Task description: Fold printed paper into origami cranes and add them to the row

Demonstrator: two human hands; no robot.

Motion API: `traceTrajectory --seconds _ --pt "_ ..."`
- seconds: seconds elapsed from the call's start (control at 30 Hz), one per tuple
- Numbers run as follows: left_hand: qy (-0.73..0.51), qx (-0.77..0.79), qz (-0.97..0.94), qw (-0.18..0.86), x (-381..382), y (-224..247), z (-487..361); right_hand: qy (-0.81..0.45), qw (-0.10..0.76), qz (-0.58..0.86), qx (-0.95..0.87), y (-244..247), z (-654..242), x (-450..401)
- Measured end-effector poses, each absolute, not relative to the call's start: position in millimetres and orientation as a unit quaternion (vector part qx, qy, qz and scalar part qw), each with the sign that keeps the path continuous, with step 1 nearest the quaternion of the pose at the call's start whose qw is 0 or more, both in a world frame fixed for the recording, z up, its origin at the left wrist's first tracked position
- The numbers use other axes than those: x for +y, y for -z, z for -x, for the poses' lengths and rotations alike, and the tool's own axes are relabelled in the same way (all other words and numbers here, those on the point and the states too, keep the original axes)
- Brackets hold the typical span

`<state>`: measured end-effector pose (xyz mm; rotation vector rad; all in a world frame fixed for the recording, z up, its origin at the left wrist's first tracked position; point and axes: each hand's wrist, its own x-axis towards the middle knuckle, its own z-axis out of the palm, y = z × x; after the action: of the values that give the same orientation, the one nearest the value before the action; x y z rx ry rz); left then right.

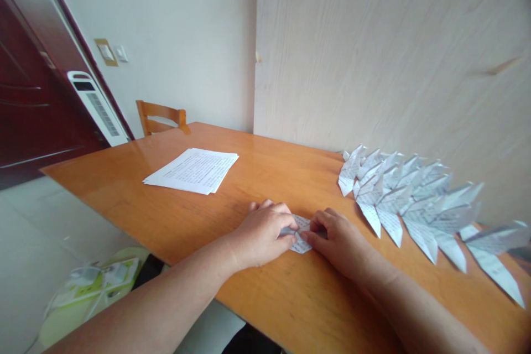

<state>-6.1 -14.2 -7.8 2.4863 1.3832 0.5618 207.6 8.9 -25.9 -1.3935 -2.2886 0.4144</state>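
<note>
A small folded piece of printed paper [302, 244] lies on the wooden table between my two hands. My left hand [267, 232] grips its left side, thumb and fingers closed on the paper. On the opposite side, the thumb and bent fingers of my right hand [338, 239] pinch the paper's right edge. Both hands hide parts of it, so its full outline does not show. To the right stand rows of folded paper figures [415, 193] with pointed tips, made from similar printed sheets.
A stack of printed sheets [193, 171] lies on the table [286, 168] toward the far left. Beyond the table are a wooden chair [160, 116] and a white upright heater [98, 106]. A power strip with cables [99, 283] rests on a round stool at lower left.
</note>
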Motion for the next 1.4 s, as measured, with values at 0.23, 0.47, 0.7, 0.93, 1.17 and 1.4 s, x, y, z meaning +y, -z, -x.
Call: traceTrajectory --seconds 0.23,0.47,0.7,0.93,1.17,1.4 --pt "-0.193 0.474 -0.85 0.128 -14 8 6 -0.119 0.189 0.519 -0.825 24 -216 9" --pt "-0.192 0.473 -0.849 0.136 -13 9 7 -0.103 0.171 0.53 -0.824 23 -229 12" --pt "-0.197 0.47 -0.85 0.134 -12 11 8 -0.127 0.144 0.556 -0.809 17 -245 12" --pt "-0.198 0.476 -0.848 0.124 -13 10 6 -0.072 0.221 0.508 -0.83 5 -238 2" --pt "-0.221 0.49 -0.831 0.143 -15 10 6 -0.068 0.149 0.409 -0.898 -5 -208 -28" --pt "-0.244 0.493 -0.821 0.152 -17 13 5 -0.02 0.095 0.38 -0.92 10 -205 -32"
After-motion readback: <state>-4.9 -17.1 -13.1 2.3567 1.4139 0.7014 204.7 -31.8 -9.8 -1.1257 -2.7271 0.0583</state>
